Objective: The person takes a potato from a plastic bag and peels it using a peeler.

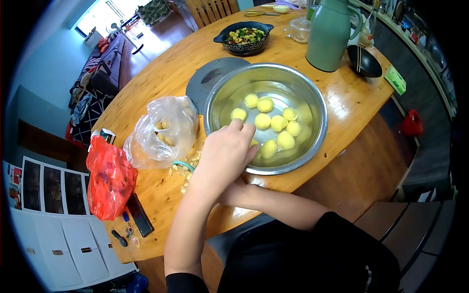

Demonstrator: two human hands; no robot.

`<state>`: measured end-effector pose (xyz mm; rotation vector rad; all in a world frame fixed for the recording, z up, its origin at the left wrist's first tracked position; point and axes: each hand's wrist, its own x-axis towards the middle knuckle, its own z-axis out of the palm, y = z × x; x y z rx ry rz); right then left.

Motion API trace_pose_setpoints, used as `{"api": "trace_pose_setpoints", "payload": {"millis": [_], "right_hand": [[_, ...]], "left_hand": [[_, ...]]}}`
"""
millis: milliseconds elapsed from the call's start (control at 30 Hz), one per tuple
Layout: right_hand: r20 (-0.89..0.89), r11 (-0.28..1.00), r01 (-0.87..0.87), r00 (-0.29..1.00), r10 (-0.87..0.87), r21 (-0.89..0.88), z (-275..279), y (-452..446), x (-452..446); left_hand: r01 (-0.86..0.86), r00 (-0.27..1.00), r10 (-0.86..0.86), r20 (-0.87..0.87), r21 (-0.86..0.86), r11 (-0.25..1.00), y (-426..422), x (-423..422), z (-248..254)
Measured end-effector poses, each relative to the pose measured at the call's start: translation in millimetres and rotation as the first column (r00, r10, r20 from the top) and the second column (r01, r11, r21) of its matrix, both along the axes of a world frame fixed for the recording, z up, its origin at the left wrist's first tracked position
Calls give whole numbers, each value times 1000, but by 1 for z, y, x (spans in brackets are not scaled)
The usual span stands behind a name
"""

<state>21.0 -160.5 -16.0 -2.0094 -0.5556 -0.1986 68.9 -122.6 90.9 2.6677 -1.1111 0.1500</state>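
A large steel basin (320, 139) holds water and several peeled, pale yellow potatoes (262, 121). Over its near-left rim reaches my left hand (227, 149), fingers curled downward; whatever lies within them is hidden. One potato shows partly beside the thumb. My right hand (233, 192) crosses beneath the left wrist, close to the table edge, its fingers hidden behind the left forearm. Beside the left wrist lies a teal looped tool (183, 165), partly covered, among peelings (186, 177). A clear plastic bag (163, 129) with unpeeled potatoes sits left of the basin.
A red plastic bag (110, 178), a phone (140, 215) and keys (129, 232) lie at the left. Behind the basin are a grey round mat (200, 85), a dish of food (245, 38), a green thermos jug (332, 36) and a black bowl (366, 66) with chopsticks.
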Motion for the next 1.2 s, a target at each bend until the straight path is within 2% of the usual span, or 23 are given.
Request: {"api": "trace_pose_setpoints", "payload": {"millis": [67,167,233,267,300,333,367,400,433,500,533,567,633,700,833,933,1033,1067,1200], "right_hand": [[-15,1000,-11,1000,11,20,12,-10,-1],[-75,992,-57,995,65,113,-5,-7,8],[9,997,-21,1000,20,75,-21,-6,10],[-110,995,3,994,8,101,-5,-10,7],[-289,986,-10,956,58,164,10,-12,9],[-353,965,-44,925,138,260,12,-11,10],[-406,933,-72,887,222,352,12,-9,10],[-436,909,-115,848,300,401,6,-7,11],[-504,871,-112,777,377,478,5,-5,10],[-597,786,-85,602,530,613,8,-4,10],[-615,732,-54,502,608,679,9,-6,9],[-629,724,-28,472,618,689,10,-7,8],[-624,716,-15,476,619,698,8,-7,9],[-619,716,-19,488,616,698,7,-7,10],[-639,730,-20,467,611,684,4,-5,9],[-597,736,-51,548,585,675,0,-3,9],[-411,902,-53,878,247,428,-11,10,8],[-411,944,-8,899,151,329,-7,4,4],[-337,984,-28,938,87,177,4,3,1]], "left_hand": [[10,999,-7,-38,64,998,-7,9,-4],[-79,994,79,69,-4,997,-3,6,12],[-213,960,242,144,-188,959,27,1,18],[-205,912,310,268,-357,911,52,-2,7],[-315,888,430,162,-466,827,74,-12,8],[-444,860,504,-82,-609,657,96,-23,3],[-430,873,445,-200,-746,508,114,-32,-7],[-438,878,390,-278,-795,419,132,-37,-17],[-524,833,363,-417,-804,281,145,-45,-28],[-684,712,315,-627,-720,114,158,-61,-46],[-670,721,327,-612,-735,104,159,-64,-61],[-666,732,313,-605,-733,139,165,-68,-76],[-714,692,279,-666,-690,120,161,-75,-85],[-747,659,218,-720,-660,78,151,-77,-84],[-725,686,144,-713,-685,67,142,-72,-82],[-729,680,181,-710,-682,60,137,-67,-87],[-677,716,493,-494,-663,319,126,-73,-80],[-555,790,562,-246,-676,484,125,-70,-76],[-498,841,521,-148,-588,637,122,-68,-63]]}}
